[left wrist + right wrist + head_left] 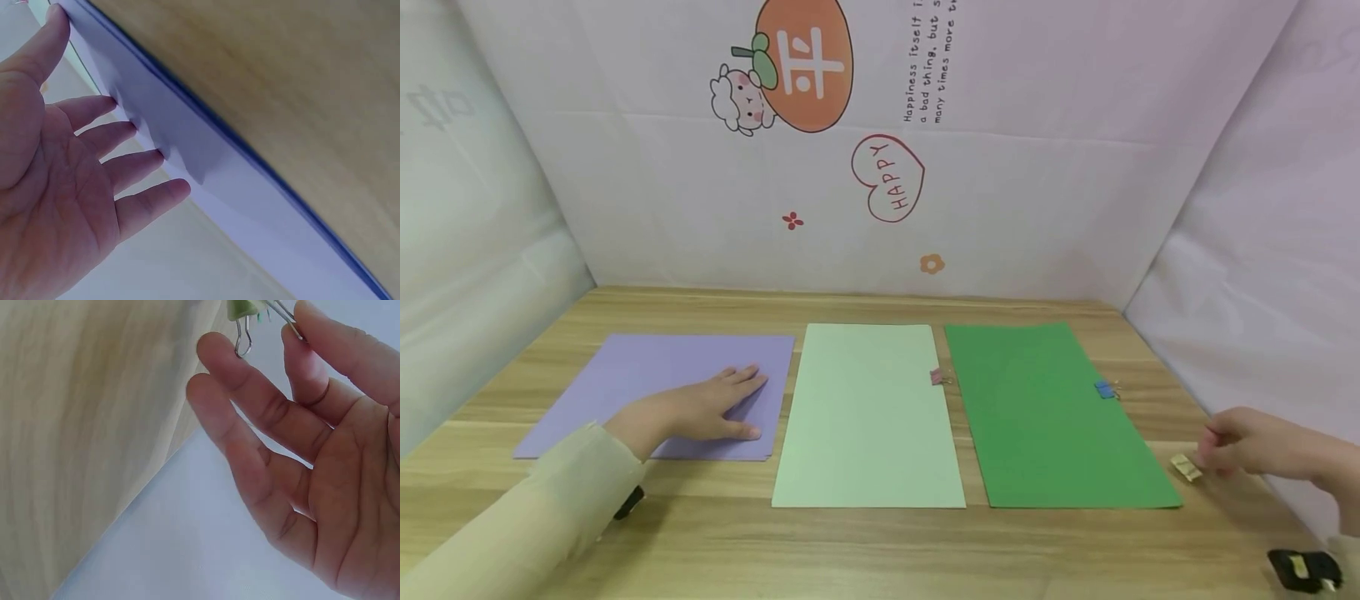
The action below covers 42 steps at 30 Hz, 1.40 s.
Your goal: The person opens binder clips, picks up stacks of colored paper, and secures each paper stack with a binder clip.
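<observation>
My left hand (718, 406) rests with its fingers spread on the right part of a stack of purple paper (655, 367). In the left wrist view its fingertips (156, 156) touch the sheet, and the stack's edge shows darker. At the far right, my right hand (1247, 442) pinches a yellow-green binder clip (1186, 467) by one wire handle between thumb and forefinger. Only the lower part of that binder clip (242, 309) shows in the right wrist view. Its other wire handle hangs beside the middle fingertip.
Pale green paper (868, 417) lies mid-table with a pink binder clip (936, 377) on its right edge. Right of it is dark green paper (1052, 417) with a blue binder clip (1105, 390) on its right edge. White printed cloth (1037, 208) surrounds the wooden table (865, 550).
</observation>
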{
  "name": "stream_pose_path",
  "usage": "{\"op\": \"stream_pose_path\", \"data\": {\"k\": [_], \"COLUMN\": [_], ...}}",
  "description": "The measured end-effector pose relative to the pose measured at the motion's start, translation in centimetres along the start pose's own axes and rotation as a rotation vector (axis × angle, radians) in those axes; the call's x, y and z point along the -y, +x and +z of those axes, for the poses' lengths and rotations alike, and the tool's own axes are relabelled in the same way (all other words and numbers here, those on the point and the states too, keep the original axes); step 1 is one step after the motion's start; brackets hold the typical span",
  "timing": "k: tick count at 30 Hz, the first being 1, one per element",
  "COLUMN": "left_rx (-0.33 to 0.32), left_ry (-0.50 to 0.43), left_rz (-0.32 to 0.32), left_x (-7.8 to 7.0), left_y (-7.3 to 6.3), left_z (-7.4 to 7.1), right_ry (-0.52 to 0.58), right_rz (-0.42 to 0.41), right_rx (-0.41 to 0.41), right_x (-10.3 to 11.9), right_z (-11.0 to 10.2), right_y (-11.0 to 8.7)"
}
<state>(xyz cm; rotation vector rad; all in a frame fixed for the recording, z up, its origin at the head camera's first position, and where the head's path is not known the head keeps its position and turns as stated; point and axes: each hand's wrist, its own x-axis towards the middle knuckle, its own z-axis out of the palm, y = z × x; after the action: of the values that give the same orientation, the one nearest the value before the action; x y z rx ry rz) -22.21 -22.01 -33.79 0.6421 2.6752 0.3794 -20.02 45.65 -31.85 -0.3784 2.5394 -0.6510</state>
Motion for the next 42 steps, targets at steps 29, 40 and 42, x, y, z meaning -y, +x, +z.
{"op": "stream_pose_path", "data": {"k": [29,40,42], "left_rx": [-0.21,-0.234,-0.237], "left_ry": [0.054,0.044,0.046], "left_rz": [-0.038,-0.04,-0.042], "left_x": [6.0,8.0,8.3], "left_y": [0.5,0.6,0.7], "left_z": [-3.0,-4.0,-4.2], "right_ry": [-0.039,-0.087,-0.09], "right_rz": [0.008,-0.013,-0.016], "right_rx": [-0.196,-0.245,-0.242], "right_x": [1.7,3.4,3.8], "right_z": [-0.3,-0.5,-0.6], "right_y": [1.9,2.5,2.6]}}
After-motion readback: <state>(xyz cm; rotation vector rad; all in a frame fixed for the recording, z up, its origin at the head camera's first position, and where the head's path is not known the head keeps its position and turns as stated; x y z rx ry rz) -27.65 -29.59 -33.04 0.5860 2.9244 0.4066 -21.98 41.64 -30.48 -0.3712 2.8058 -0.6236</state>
